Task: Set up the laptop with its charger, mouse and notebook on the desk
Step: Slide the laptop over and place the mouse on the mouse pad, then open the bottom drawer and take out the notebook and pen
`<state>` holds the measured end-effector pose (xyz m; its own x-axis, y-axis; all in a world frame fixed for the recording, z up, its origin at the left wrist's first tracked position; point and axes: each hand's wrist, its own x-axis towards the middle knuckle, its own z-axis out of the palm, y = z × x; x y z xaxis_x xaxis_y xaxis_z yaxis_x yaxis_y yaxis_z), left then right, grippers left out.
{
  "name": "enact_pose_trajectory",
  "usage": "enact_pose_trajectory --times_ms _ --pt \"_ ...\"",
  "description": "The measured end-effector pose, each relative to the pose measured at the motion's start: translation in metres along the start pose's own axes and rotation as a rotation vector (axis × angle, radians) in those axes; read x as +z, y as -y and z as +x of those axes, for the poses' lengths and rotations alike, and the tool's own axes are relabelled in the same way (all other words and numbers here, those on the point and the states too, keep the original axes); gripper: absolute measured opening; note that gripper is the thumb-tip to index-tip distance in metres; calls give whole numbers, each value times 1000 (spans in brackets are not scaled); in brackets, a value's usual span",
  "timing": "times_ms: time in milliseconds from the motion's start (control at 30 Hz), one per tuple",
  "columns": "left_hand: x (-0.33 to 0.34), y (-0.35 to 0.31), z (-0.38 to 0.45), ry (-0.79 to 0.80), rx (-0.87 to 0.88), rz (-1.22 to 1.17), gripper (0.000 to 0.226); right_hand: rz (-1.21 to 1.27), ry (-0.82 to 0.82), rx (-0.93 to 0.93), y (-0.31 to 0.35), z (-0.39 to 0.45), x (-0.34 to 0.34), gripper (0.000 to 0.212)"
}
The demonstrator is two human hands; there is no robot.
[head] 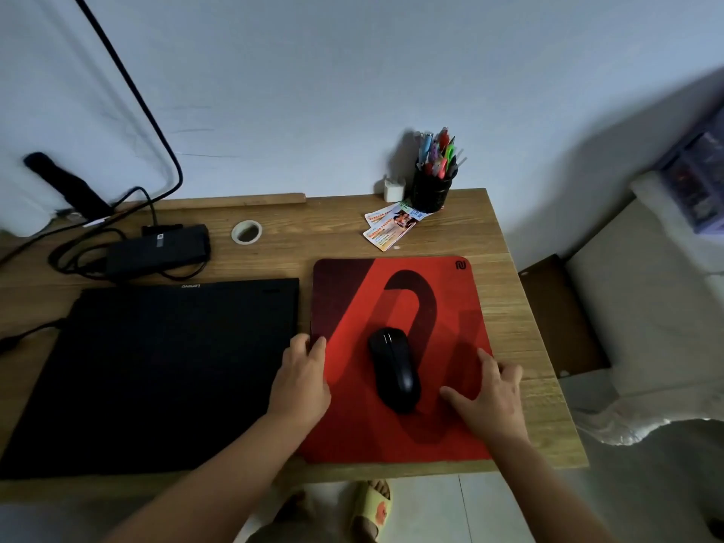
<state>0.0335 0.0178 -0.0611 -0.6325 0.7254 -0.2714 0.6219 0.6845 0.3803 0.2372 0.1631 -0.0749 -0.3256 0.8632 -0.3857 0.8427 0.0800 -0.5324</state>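
Two hands [301, 380] [491, 399] flanking the mouse [393, 368]

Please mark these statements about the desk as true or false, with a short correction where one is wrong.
1. The black laptop lies closed on the wooden desk. True.
2. The black computer mouse sits on the laptop lid. False: it sits on the red mouse pad.
3. The left hand rests at the pad's left edge. True.
4. The right hand grips the mouse. False: it lies open on the pad, beside the mouse.
5. The black pen holder stands at the desk's front edge. False: it stands at the back, by the wall.
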Motion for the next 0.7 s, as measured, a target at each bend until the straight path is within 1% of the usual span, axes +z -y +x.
enact_pose_trajectory --times_ms 100,133,267,367,433,500,567,633,700 --pt "0 7 -12 9 43 9 48 -192 -72 -17 -2 -9 0 89" --pt "1 8 -17 1 72 7 46 -216 -91 -25 -3 -13 1 87" --pt "4 14 -52 -85 186 -81 37 -172 -165 -91 -12 -44 6 72" --pt "12 23 -86 -133 260 -177 32 -120 -231 -183 -27 -74 14 58" --pt "23 32 -116 -119 316 -238 30 -55 -275 -241 -41 -101 23 51" --pt "38 42 -146 -60 361 -267 39 -17 -312 -273 -57 -130 32 46" --pt "59 52 -175 9 386 -247 46 -46 -277 -268 -77 -159 45 45" --pt "80 60 -199 85 367 -230 49 -94 -164 -224 -97 -180 58 45" --pt "100 65 -219 169 320 -210 46 -132 -69 -226 -116 -195 71 44"
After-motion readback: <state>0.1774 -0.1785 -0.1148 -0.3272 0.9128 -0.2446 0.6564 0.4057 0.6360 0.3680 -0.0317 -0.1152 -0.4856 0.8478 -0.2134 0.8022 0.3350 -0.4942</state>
